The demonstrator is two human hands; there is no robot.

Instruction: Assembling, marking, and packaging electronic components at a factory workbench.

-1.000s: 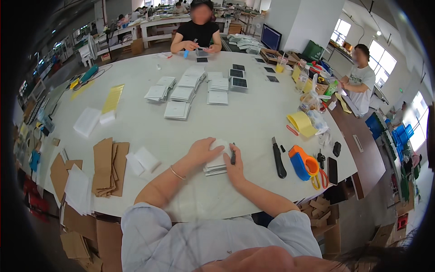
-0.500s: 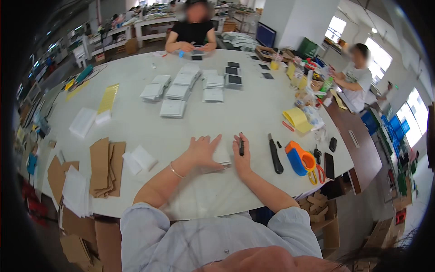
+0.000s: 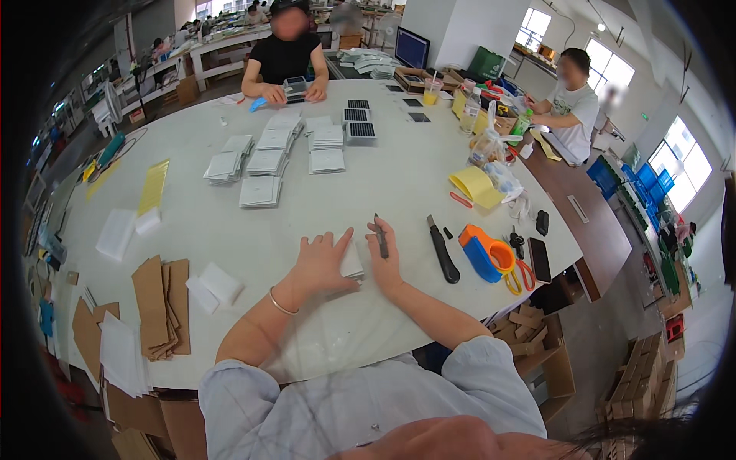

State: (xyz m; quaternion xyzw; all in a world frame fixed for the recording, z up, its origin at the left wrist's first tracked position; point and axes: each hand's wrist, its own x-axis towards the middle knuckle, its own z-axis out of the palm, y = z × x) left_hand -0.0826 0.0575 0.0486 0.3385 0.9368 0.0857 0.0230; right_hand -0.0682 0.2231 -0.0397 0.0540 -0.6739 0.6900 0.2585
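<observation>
- Left hand (image 3: pixel 326 261): flat, fingers spread, pressing on a small white box (image 3: pixel 351 261) on the table (image 3: pixel 399 184). A second ago this hand lay further over the box; half a second ago the fingers were already fanned wide.
- Right hand (image 3: pixel 387 261): pinches a dark pen-like tool (image 3: pixel 380 236) between thumb and forefinger, tip pointing away, at the box's right edge. Earlier the tool sat lower, against the box side; it now stands clear above it.
- Box position: under the left palm, between both hands, near the table's front edge; it has hardly moved.
- Judgement: a pass along the box edge looks finished, the box held down for the next one.
- Nearby, untouched: black knife (image 3: pixel 443 257), orange tape dispenser (image 3: pixel 483 253), scissors (image 3: pixel 520 272) to the right; cardboard stack (image 3: pixel 162 303) to the left.
- White box piles (image 3: pixel 264 161) remain mid-table.
</observation>
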